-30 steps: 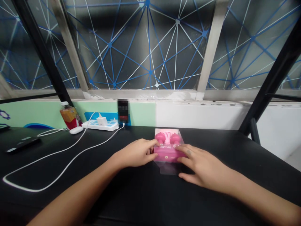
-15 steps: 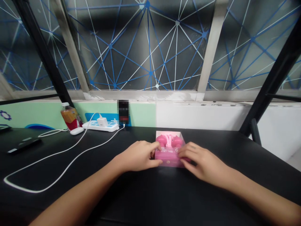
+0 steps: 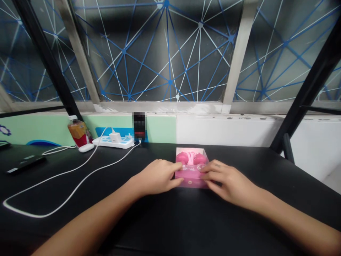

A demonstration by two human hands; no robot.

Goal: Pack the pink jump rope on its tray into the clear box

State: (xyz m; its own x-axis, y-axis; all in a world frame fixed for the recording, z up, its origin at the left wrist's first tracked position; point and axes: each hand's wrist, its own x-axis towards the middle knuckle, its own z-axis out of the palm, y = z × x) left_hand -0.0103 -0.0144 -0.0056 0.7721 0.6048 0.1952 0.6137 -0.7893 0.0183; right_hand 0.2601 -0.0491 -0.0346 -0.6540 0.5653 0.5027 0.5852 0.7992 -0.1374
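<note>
A small clear box with pink earphones inside lies on the black table, just past the middle. My left hand grips its left side, thumb on the front and fingers curled over the top edge. My right hand holds its right side, with the fingers pressed against the front and top. Both hands are closed on the box. The lower front of the box is hidden behind my fingers.
At the back left a white power strip with a charger plugged in feeds white cables that loop across the table. A drink bottle, a white earbud case and a dark flat device lie left. Black frame posts stand at both sides.
The clear flap that lay flat in front of the box is gone from view. My right hand drew in from the table onto the box's right side. My left hand stayed put.
</note>
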